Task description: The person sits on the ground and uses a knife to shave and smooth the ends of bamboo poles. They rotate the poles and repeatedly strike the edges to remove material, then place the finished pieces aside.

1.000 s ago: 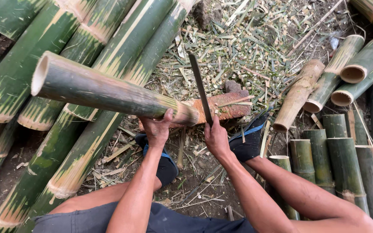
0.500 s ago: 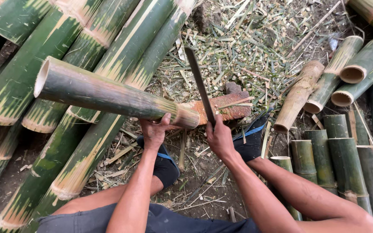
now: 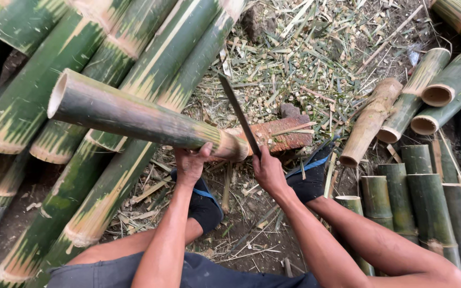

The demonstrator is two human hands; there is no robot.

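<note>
Steadying bamboo pole (image 3: 134, 114) in left hand (image 3: 190, 165), right hand (image 3: 268, 170) clenching blade (image 3: 239, 114) beside it.

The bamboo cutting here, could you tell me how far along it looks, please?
Done: short cut sections stand and lie at the right, with chips littering the ground. In hand: the left hand steadies a bamboo pole on a wooden block, while the right hand holds a long blade at its end. Left: many long poles remain uncut.

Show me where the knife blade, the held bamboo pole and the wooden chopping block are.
knife blade (image 3: 238, 114), head view, middle of the blade.
held bamboo pole (image 3: 134, 117), head view, middle of its green side.
wooden chopping block (image 3: 286, 137), head view, reddish top.
</note>
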